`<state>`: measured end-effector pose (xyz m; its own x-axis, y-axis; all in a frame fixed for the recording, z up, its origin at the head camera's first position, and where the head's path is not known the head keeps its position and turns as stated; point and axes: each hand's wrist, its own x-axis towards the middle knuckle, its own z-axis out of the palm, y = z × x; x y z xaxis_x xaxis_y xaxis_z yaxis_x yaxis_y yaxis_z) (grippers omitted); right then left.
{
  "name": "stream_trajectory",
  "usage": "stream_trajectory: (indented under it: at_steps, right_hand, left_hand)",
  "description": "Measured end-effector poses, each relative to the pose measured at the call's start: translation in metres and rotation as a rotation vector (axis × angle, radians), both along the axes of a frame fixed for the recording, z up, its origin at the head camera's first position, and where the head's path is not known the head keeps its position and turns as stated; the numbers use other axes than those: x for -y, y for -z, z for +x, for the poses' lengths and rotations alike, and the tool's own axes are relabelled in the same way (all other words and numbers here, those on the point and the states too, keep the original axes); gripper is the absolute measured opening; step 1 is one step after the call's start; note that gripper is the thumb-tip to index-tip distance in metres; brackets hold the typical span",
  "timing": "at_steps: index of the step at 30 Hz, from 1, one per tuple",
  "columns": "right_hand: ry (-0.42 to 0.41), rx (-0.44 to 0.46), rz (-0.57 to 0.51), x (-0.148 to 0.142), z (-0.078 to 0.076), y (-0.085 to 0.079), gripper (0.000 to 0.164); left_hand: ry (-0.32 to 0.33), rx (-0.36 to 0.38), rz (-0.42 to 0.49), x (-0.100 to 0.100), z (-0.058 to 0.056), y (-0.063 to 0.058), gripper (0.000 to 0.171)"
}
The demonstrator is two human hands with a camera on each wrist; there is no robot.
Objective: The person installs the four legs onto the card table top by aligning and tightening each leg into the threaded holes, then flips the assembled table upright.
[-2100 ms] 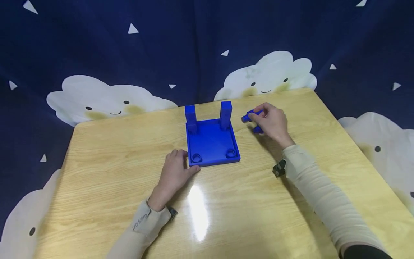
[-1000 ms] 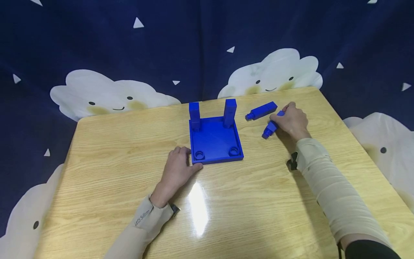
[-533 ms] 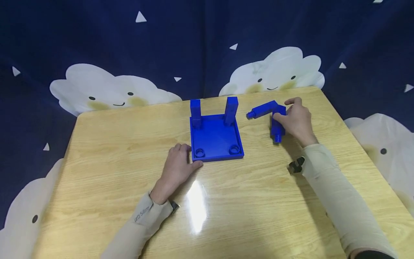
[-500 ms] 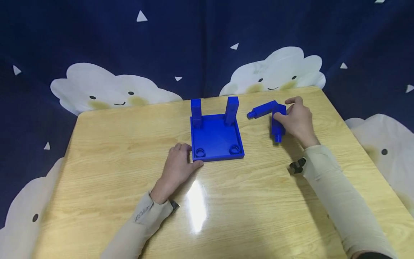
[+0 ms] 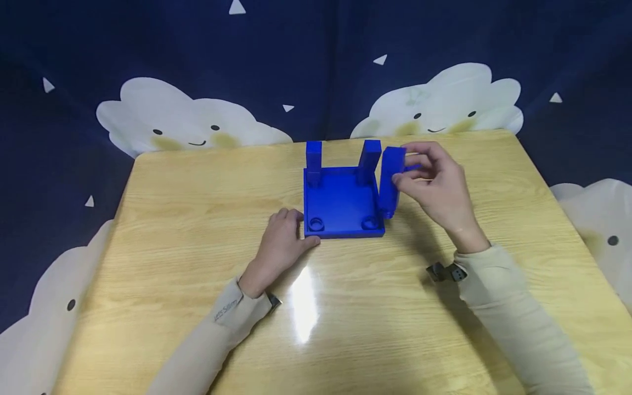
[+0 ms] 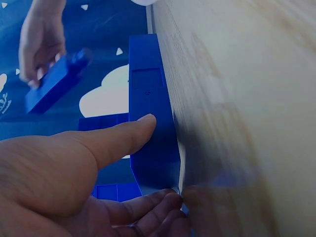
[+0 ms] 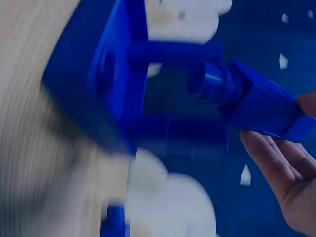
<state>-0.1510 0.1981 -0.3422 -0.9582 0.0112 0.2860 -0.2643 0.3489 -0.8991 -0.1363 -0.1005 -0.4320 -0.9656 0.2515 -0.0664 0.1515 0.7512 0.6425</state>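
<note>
In the head view a blue square tabletop (image 5: 340, 203) with a raised rim lies underside up. Blue legs stand in its two far corners, a left leg (image 5: 314, 159) and a right leg (image 5: 370, 156). Round sockets show in the near corners, the left socket (image 5: 316, 224) and the right socket (image 5: 370, 222). My left hand (image 5: 281, 241) holds the near left corner, thumb on the front side. My right hand (image 5: 436, 189) pinches a loose table leg (image 5: 391, 178) above the tabletop's right side. Its round ridged end (image 7: 212, 84) points down, apart from the socket.
Another blue leg (image 5: 413, 167) lies on the wooden table (image 5: 197, 219), mostly hidden behind my right hand. A dark blue curtain (image 5: 197, 44) with white clouds hangs behind the table's far edge.
My right hand has left one leg lying, picked up the other, turned it end down and carried it left to the tabletop. My left hand keeps its place at the corner.
</note>
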Motion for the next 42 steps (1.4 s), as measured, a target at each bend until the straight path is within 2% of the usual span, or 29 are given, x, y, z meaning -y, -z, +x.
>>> stream_trajectory:
  at_steps: [5,12,18,27,34,42]
  right_hand:
    - [-0.160,-0.036,-0.163,0.038,0.003,0.003,0.047]
    - [-0.272,-0.077,-0.199,0.074,0.003,0.018,0.052]
    - [-0.314,-0.065,-0.170,0.085,0.006,0.031,0.050]
    - [-0.346,-0.045,-0.114,0.091,0.008,0.048,0.047]
    - [-0.364,-0.042,-0.102,0.094,0.007,0.054,0.048]
    - [-0.394,-0.047,-0.093,0.097,0.001,0.056,0.048]
  left_hand:
    - [0.018,-0.025,0.012,-0.004,-0.006,-0.002,0.064]
    - [0.029,-0.031,0.012,-0.006,-0.006,0.001,0.062]
    - [0.041,-0.025,0.005,-0.007,-0.003,0.002,0.060]
    - [0.022,-0.014,0.000,-0.004,0.004,0.003,0.060]
    - [0.008,-0.028,0.015,-0.001,0.006,0.004,0.058]
    - [0.002,-0.054,0.009,0.002,0.004,-0.001,0.057]
